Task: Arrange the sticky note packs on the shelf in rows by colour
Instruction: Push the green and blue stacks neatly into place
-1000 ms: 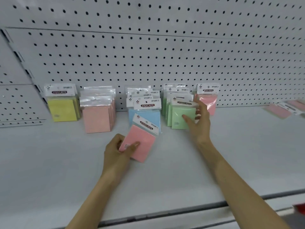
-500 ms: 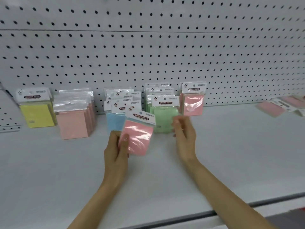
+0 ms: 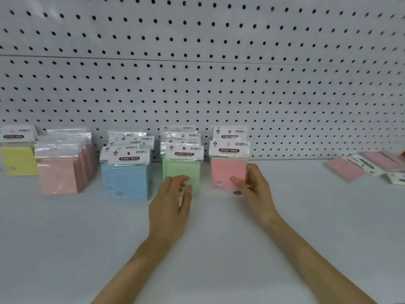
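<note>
Holding hand, right (image 3: 252, 187): thumb on the face and fingers curled round the right edge of the front pink pack (image 3: 225, 172); it pinches the pack low down
Front pink pack: upright on the shelf (image 3: 219, 249), header card on top, label facing out; just in front of a second pink pack (image 3: 230, 133) that stands by the pegboard (image 3: 197, 84); the two form the rightmost row
Left hand (image 3: 169, 207): fingers relaxed and slightly apart, holding nothing; its fingertips lie across the lower front of the green row (image 3: 182, 170); whether they touch it cannot be told
Green row: several packs one behind another, just left of the pink pair
Blue row (image 3: 127, 178): next to the left, also several deep
Peach row (image 3: 59, 174): further left; clear plastic tops, no label showing
Yellow pack (image 3: 18, 160): at the left edge, partly cut off
Loose pink packs (image 3: 359, 167): lying flat on the shelf far to the right, well apart from the rows
</note>
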Demonstrator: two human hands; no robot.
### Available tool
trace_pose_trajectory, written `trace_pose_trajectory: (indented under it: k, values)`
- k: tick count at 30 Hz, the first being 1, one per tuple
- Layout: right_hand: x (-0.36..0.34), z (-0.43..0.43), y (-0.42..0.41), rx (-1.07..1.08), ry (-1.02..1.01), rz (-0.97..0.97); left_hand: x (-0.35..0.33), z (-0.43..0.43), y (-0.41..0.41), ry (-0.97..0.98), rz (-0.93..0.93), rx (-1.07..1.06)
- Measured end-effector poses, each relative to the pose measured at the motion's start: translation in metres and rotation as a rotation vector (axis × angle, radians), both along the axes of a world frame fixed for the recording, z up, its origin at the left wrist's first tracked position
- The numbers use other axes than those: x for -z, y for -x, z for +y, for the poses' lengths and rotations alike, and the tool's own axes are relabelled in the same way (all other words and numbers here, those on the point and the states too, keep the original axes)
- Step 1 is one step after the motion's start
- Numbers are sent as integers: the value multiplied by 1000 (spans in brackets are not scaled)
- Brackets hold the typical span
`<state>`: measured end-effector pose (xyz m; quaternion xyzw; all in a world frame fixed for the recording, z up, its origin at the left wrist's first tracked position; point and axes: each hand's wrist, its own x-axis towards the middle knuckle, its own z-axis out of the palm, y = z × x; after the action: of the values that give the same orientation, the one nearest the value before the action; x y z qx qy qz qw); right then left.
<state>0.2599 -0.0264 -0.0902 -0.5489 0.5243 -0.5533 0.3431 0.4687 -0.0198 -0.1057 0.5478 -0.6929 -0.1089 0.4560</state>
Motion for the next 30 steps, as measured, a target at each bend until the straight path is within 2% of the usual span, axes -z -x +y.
trace_pose_trajectory:
  k: [3,12,18,27,30]
  values:
    - [2,-19,26,92,-35,40,2,-4,1,-28,-90,18]
    - [8,-50,25,134,-48,191,3,-5,-1,-52,-127,0]
    - [13,-58,21,278,-96,352,4,-5,-2,-39,-155,-20]
    - [9,-60,14,307,-109,256,4,-3,-5,-57,-163,7]
    - [8,-58,20,340,-118,205,0,-3,-7,-59,-238,6]
